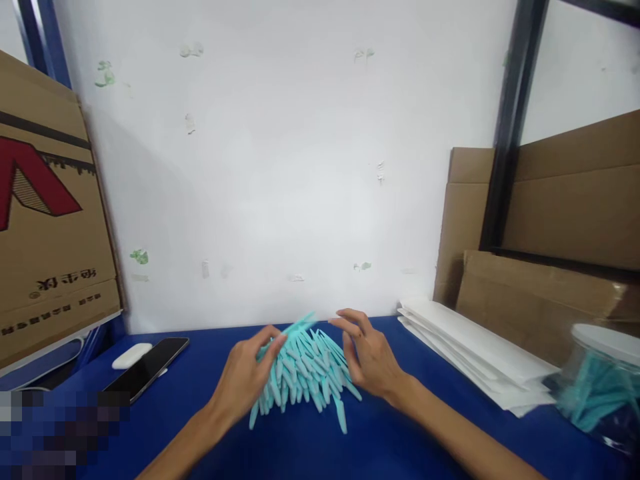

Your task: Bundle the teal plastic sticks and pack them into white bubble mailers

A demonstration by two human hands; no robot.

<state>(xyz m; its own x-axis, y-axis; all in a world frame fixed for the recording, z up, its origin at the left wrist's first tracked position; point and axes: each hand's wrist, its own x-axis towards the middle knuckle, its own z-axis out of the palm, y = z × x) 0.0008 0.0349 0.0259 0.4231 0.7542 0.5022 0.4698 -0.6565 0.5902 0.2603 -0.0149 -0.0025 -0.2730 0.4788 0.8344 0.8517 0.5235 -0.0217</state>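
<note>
Turquoise sticks (305,377): heaped in a loose fan on the blue tabletop (295,450), between the two hands; their near ends point towards the wearer, and one pokes out at the front edge.
Left hand (245,370): at the heap's left side, thumb and forefinger pinching a held stick (303,323), which slants up to the right over the heap; whether it is only one is hard to tell.
Right hand (373,357): open, fingers spread and curved, just beside the heap's right side; whether it touches any stick is unclear.
Clear jar (595,387): far right, white-lidded, with more turquoise pieces inside.
Phone (150,365): lying dark-screened at the left.
White case (131,356): small and rounded, just beside the phone.
White sheets (470,347): stacked unevenly at the right.
Printed carton (45,200): upright at the left, its lettering upside down.
Brown cardboard (535,287): leaning at the right.
White wall (295,167): behind everything, marked with patches of residue.
</note>
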